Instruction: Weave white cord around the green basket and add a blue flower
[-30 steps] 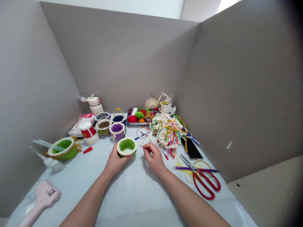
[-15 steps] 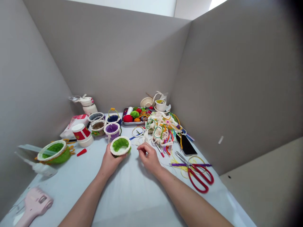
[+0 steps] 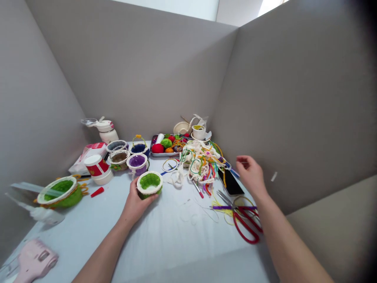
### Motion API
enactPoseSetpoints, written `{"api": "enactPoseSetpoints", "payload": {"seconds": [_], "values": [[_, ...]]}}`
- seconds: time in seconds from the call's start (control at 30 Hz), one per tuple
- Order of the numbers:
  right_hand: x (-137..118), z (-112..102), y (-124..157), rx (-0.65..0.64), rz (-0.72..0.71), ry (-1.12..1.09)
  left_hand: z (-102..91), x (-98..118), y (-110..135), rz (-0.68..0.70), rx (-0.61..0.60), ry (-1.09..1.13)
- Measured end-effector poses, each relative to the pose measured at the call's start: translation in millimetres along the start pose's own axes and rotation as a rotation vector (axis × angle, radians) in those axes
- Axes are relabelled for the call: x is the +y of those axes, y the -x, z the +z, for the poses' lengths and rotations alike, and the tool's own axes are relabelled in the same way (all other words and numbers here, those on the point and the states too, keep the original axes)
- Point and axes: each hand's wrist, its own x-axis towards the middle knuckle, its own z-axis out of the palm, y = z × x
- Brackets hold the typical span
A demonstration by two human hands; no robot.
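Note:
My left hand (image 3: 139, 204) is closed round the side of a small basket (image 3: 149, 182), green yarn with a white braided rim, mouth tilted toward me. My right hand (image 3: 250, 173) is raised over the right table edge, away from the basket, fingers curled together; what they pinch, if anything, is too small to make out. Below it lie red-handled scissors (image 3: 246, 225), partly hidden by my right forearm, and a black phone (image 3: 231, 182). Behind the basket stand a purple-lined basket (image 3: 137, 162) and a loose white strip (image 3: 176, 179).
Heaped yarn scraps (image 3: 200, 163) and a tray of yarn balls (image 3: 165, 154) lie at the back. On the left are a green basket (image 3: 70, 196), a glue gun (image 3: 37, 257), a red-and-white tub (image 3: 96, 167) and a red cap (image 3: 97, 192). Grey panels (image 3: 132, 70) surround the table.
My right hand has moved from beside the basket out to the right, past the phone. My left hand still holds the basket. The view has shifted slightly.

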Motion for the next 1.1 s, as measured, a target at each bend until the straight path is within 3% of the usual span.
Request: {"api": "enactPoseSetpoints", "payload": {"seconds": [0.13, 0.3, 0.43, 0.63, 0.87, 1.1], "values": [[25, -24, -26, -0.109, 0.070, 0.171, 1.3, -7, -1, 0.033, 0.006, 0.025], [26, -21, -25, -0.363, 0.006, 0.500, 2.4, -18, -4, 0.035, 0.012, 0.081], [24, -10, -21, -0.437, -0.068, 0.645, 3.0, -20, -4, 0.040, 0.007, 0.101], [14, 11, -23, -0.483, -0.144, 0.593, 3.0, -19, -3, 0.059, 0.016, 0.140], [2, 44, -33, -0.347, -0.299, 0.492, 2.3, -15, -1, 0.085, 0.012, 0.140], [-5, 81, -46, -0.586, -0.358, 0.598, 1.0, -7, 2, 0.103, -0.040, 0.266]]}}
